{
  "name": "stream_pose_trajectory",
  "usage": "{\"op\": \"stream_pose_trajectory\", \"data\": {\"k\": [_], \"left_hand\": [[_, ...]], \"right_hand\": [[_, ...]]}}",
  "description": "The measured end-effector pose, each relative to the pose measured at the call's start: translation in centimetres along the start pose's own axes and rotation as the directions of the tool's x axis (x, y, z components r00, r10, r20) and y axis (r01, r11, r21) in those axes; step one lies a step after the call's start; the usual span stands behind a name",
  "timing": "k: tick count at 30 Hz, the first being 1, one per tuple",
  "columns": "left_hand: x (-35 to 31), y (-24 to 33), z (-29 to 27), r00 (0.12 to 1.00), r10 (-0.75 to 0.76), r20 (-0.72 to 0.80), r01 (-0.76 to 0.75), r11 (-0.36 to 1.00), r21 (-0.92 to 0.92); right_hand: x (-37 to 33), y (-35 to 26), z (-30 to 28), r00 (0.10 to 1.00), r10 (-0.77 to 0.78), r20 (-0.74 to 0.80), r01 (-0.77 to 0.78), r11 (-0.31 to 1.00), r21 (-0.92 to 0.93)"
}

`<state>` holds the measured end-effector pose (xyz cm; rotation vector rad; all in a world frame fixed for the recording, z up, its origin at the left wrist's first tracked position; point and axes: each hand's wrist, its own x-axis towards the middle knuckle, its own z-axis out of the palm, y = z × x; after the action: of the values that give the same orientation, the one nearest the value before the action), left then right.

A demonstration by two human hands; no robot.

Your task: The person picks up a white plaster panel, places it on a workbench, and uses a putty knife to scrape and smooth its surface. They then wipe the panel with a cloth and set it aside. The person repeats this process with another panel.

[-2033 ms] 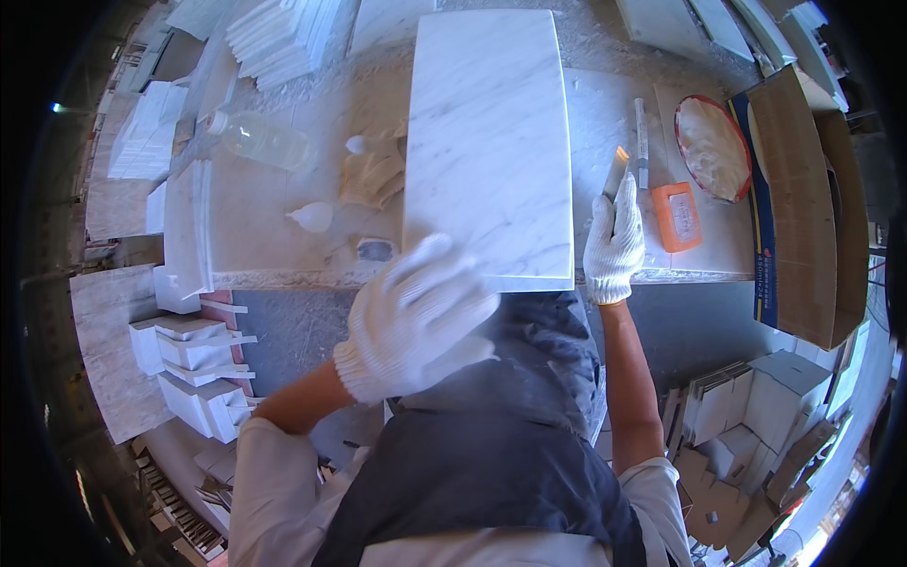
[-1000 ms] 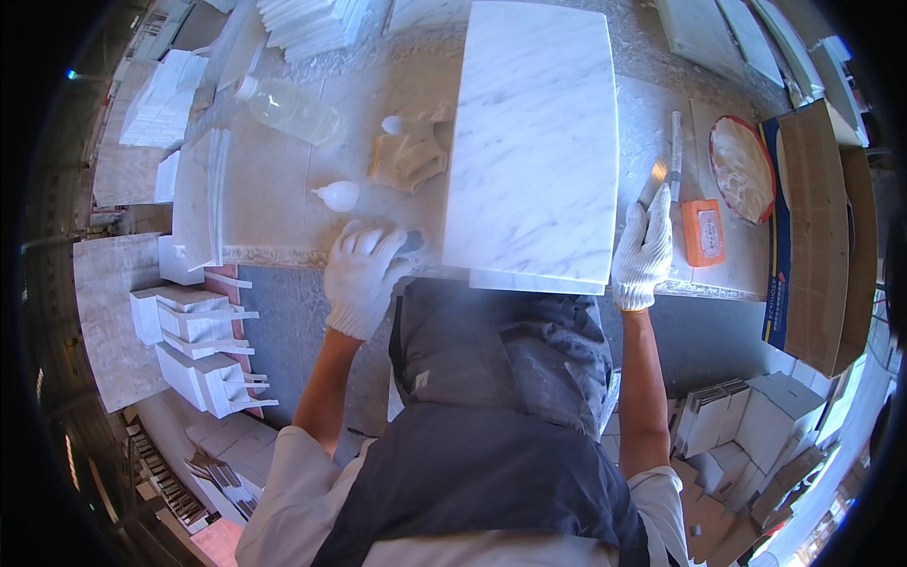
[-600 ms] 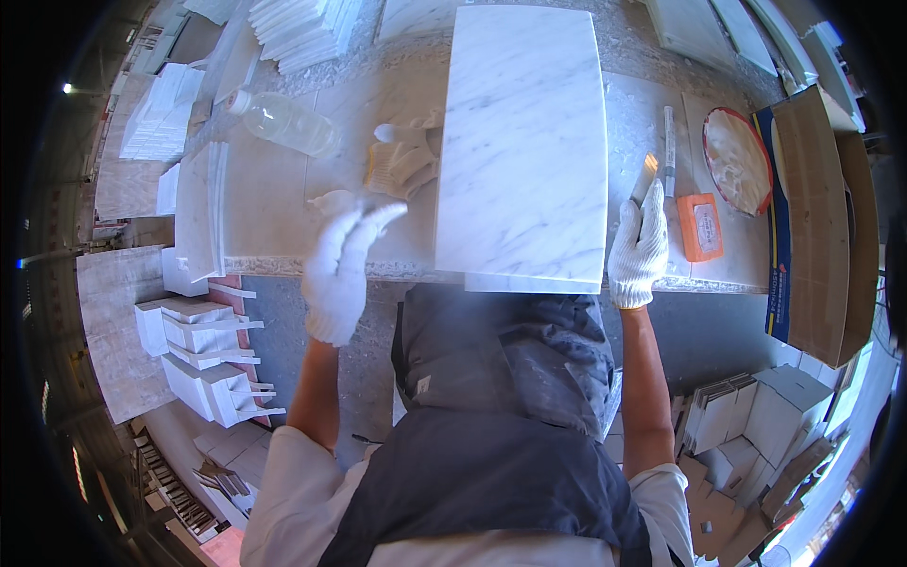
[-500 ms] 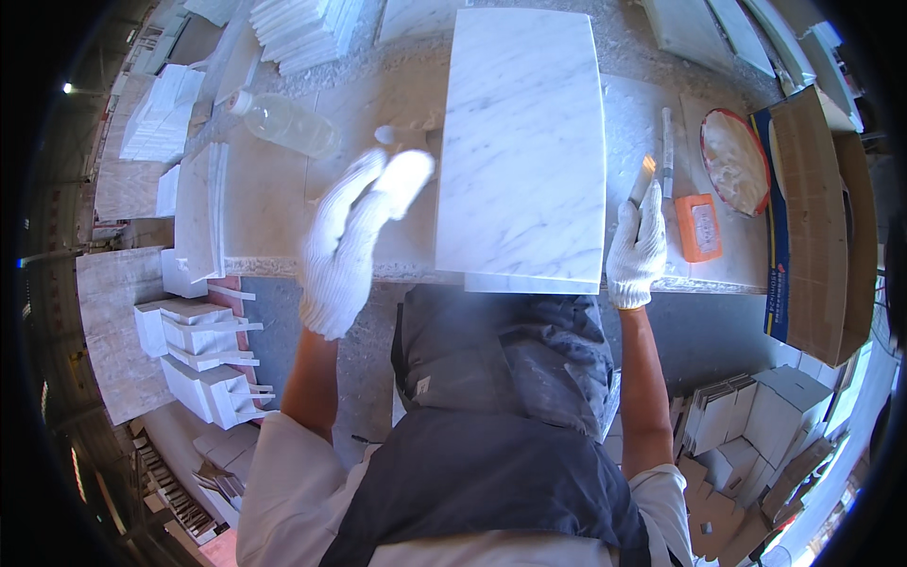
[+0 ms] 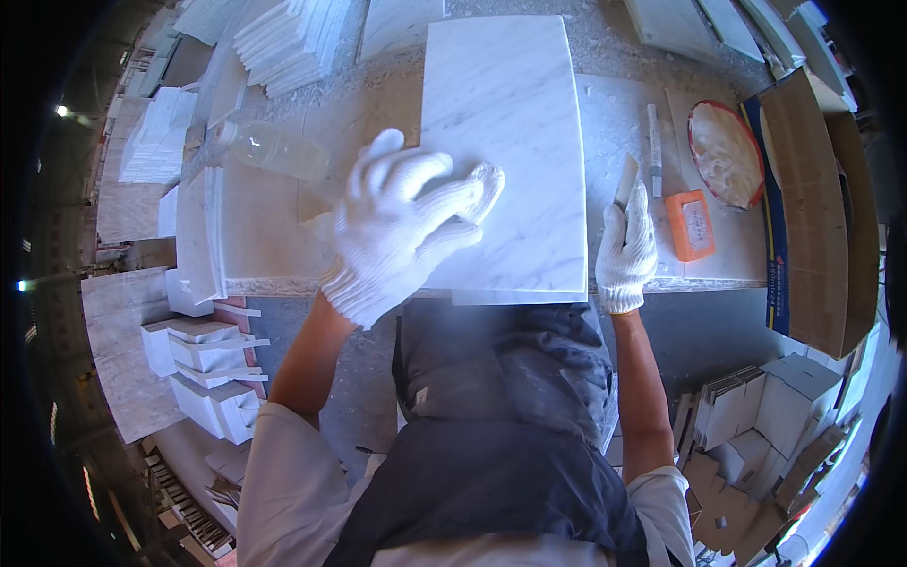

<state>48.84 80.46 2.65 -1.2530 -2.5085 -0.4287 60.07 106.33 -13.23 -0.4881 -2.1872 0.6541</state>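
A white marble slab (image 5: pixel 515 104) with grey veins lies on the bench, its near end at the front edge. Part of another pale slab shows under that end. My left hand (image 5: pixel 392 213), in a white knit glove, is over the slab's left side. Between its thumb and a finger is a small pale rounded pad-like piece (image 5: pixel 487 192), its kind unclear; the other fingers are spread. Beside the slab's right edge, my gloved right hand (image 5: pixel 626 250) is closed on a flat-bladed scraper (image 5: pixel 624 180). Its blade points away from me, and its handle is hidden in the glove.
An orange block (image 5: pixel 691 227), a slim pale tube (image 5: pixel 654 142) and a red-rimmed bowl of white paste (image 5: pixel 726 156) lie to the right, before a cardboard box (image 5: pixel 808 208). At left are a clear bottle (image 5: pixel 279 149) and stacked slabs (image 5: pixel 288 42).
My left hand has swung right from the bench onto the slab, its fingers spreading. The right hand stays beside the slab, and the blade has turned. The whole view has shifted slightly.
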Motion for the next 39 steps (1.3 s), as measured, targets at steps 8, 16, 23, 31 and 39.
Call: {"op": "stream_pose_trajectory", "data": {"k": [8, 16, 23, 31, 39], "left_hand": [[5.7, -2.3, 1.2, 0.977, -0.106, 0.187, 0.028, 0.925, 0.378], [7.1, -3.0, -0.3, 0.952, 0.087, 0.295, -0.115, 0.99, 0.08], [7.2, -4.4, 0.5, 0.865, 0.5, 0.043, -0.495, 0.835, 0.241], [7.4, -3.0, 0.7, 0.93, 0.287, 0.229, -0.33, 0.927, 0.18], [11.6, -4.3, 3.7, 0.954, 0.281, 0.107, -0.299, 0.925, 0.236]], "right_hand": [[-0.4, 0.0, -0.4, 0.985, 0.113, 0.129, -0.122, 0.991, 0.058], [0.0, -0.1, -0.3, 0.997, 0.04, 0.073, -0.045, 0.997, 0.065], [0.2, -0.3, -0.3, 0.991, 0.097, 0.093, -0.107, 0.988, 0.115], [0.2, -0.2, -0.4, 0.997, 0.055, 0.056, -0.06, 0.993, 0.098], [0.1, 0.0, -0.1, 0.998, 0.03, 0.056, -0.034, 0.997, 0.068]]}}
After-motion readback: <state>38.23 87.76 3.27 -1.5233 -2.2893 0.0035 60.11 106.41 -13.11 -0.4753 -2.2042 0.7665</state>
